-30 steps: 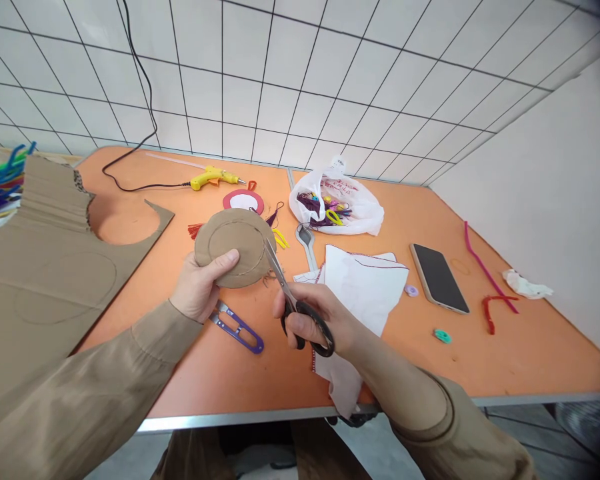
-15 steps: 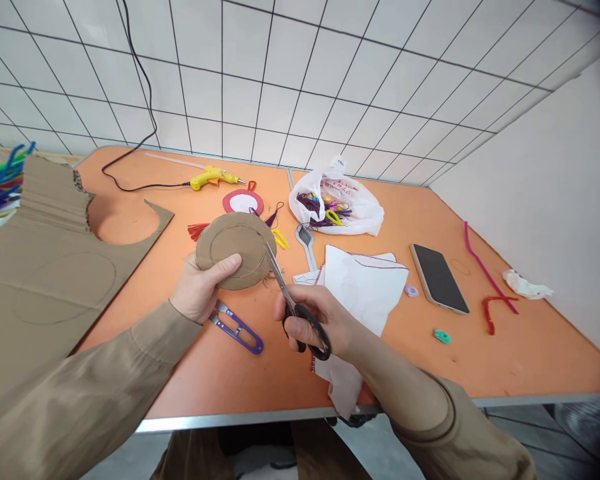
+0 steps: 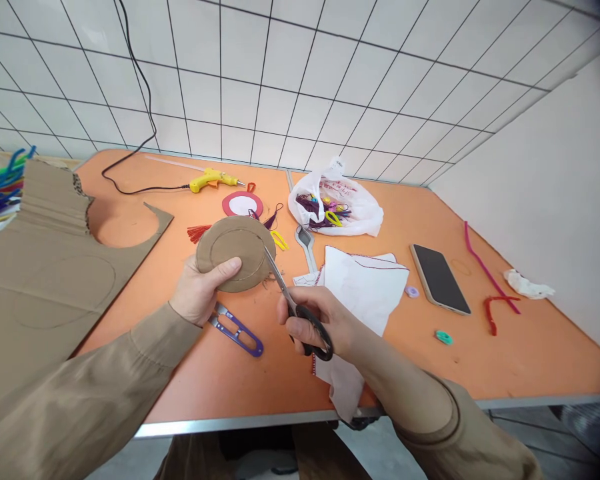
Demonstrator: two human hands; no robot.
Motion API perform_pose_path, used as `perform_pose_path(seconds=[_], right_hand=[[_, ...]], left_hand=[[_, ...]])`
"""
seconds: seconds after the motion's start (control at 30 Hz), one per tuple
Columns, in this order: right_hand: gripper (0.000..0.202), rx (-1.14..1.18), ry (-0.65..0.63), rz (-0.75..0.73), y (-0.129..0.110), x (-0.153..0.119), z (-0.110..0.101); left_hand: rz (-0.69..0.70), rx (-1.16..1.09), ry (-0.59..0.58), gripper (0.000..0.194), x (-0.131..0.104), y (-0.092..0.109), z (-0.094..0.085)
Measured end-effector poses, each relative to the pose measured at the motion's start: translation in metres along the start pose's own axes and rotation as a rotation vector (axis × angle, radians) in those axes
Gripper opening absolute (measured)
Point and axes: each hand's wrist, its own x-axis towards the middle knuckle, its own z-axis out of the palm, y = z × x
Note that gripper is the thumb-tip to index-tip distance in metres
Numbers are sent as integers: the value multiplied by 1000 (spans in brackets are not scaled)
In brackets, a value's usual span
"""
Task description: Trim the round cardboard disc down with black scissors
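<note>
My left hand (image 3: pixel 203 287) grips a round cardboard disc (image 3: pixel 225 241) by its left side, thumb on top and fingers hidden beneath. A smaller circle is drawn on the disc. My right hand (image 3: pixel 315 317) has its fingers in the black handles of a pair of scissors (image 3: pixel 280 277). The blade tips meet the disc near the right part of the drawn circle; the blades look nearly closed. Purple thread snips (image 3: pixel 237 331) lie on the table just below the disc. Behind it are a red ring with a white centre (image 3: pixel 243 204) and a red tassel (image 3: pixel 198 233).
A cut cardboard sheet (image 3: pixel 45 280) covers the left side. A yellow glue gun (image 3: pixel 215 179) with a black cord lies at the back. A white plastic bag (image 3: pixel 363 210) holds tassels. White cloth (image 3: pixel 363 283), a phone (image 3: pixel 440 278) and pipe cleaners (image 3: pixel 490 313) lie to the right.
The scissor handles have drawn closer together in my right hand. The disc stays in my left hand, almost unmoved.
</note>
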Motion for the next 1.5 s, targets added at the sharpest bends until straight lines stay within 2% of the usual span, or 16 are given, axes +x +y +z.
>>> perform_pose_path(seconds=[0.23, 0.43, 0.6, 0.9, 1.03, 1.5], right_hand=[[37, -23, 9, 9, 0, -1, -1], [29, -89, 69, -16, 6, 2, 1], [27, -187, 115, -73, 13, 5, 4], [29, -17, -2, -101, 10, 7, 3], [32, 9, -34, -115, 8, 5, 2], [39, 10, -7, -93, 1, 3, 2]], left_hand=[[-18, -30, 21, 38, 0, -1, 0], [-87, -88, 56, 33, 1, -2, 4], [-109, -138, 82, 43, 1, -1, 7], [-139, -149, 82, 33, 1, 1, 8], [-123, -167, 92, 35, 1, 1, 8], [-123, -137, 16, 31, 2, 2, 5]])
